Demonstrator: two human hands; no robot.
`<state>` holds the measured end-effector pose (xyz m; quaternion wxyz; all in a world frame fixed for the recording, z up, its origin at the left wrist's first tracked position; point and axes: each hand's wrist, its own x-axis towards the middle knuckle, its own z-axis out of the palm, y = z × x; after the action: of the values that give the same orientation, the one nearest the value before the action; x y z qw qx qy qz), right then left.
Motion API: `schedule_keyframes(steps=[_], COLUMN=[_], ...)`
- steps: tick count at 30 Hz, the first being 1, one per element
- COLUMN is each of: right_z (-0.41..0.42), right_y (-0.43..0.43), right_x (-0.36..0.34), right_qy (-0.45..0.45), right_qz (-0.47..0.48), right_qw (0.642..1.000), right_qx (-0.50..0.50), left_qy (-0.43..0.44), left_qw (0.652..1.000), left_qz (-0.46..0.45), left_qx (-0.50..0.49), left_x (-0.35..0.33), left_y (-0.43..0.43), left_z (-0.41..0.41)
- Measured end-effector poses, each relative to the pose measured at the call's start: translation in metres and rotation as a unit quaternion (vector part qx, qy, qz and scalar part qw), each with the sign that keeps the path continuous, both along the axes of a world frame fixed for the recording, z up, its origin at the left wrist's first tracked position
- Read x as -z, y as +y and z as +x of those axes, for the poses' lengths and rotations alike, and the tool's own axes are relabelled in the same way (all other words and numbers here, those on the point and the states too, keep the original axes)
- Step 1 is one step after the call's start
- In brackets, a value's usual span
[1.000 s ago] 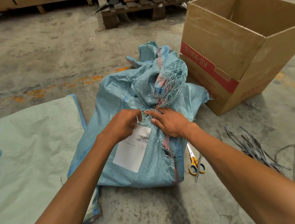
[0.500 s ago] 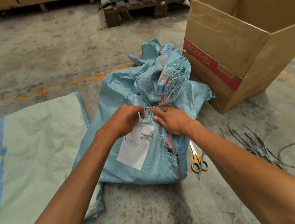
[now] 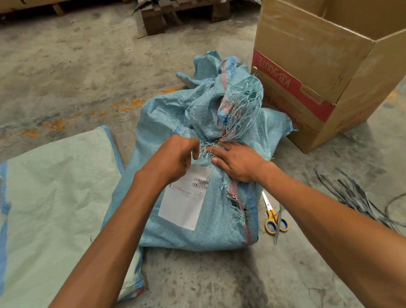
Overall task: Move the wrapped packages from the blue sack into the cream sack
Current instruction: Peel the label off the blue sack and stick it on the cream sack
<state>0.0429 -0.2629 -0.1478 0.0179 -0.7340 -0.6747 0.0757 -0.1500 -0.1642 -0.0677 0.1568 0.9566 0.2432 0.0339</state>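
A bulging blue woven sack (image 3: 220,218) lies on the concrete floor in front of me, with a white shipping label (image 3: 185,202) on its side and a frayed, bunched neck. My left hand (image 3: 171,157) is curled and pinches the frayed threads at the sack's opening. My right hand (image 3: 236,160) lies on the sack beside it, fingers fairly straight and pressing on the fabric at the same frayed edge. The cream sack (image 3: 50,211) lies flat on the floor to the left. No wrapped packages show; the blue sack hides its contents.
A large open cardboard box (image 3: 338,60) stands right of the blue sack. Yellow-handled scissors (image 3: 273,216) lie by the sack's right edge. Loose grey straps (image 3: 355,194) are strewn at the right. Wooden pallets (image 3: 204,2) with cartons stand at the back.
My left hand has closed tighter on the frayed threads at the sack's opening. My right hand has stayed pressed on the sack. The view has shifted slightly.
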Motion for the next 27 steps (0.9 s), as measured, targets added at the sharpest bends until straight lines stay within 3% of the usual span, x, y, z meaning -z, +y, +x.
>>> schedule_keyframes(steps=[6,11,14,27], right_z=[0.002,0.001,-0.003,-0.004], right_y=[0.002,0.002,0.001,0.001], right_x=[0.002,0.005,0.004,0.002], right_qy=[-0.002,-0.006,-0.008,-0.020], right_qz=[0.000,-0.013,-0.026,-0.044], right_qw=[1.000,1.000,1.000,0.999], right_qx=[-0.007,0.001,0.009,0.021], left_qy=[-0.019,-0.049,-0.071,-0.134], left_qw=[1.000,0.989,0.984,0.968], left_qz=[0.004,0.137,0.166,0.208], left_qx=[0.013,0.016,0.005,-0.045], left_x=[0.012,0.026,0.035,0.050], left_y=[-0.001,-0.022,-0.030,-0.047], left_z=[-0.016,-0.026,-0.029,-0.034])
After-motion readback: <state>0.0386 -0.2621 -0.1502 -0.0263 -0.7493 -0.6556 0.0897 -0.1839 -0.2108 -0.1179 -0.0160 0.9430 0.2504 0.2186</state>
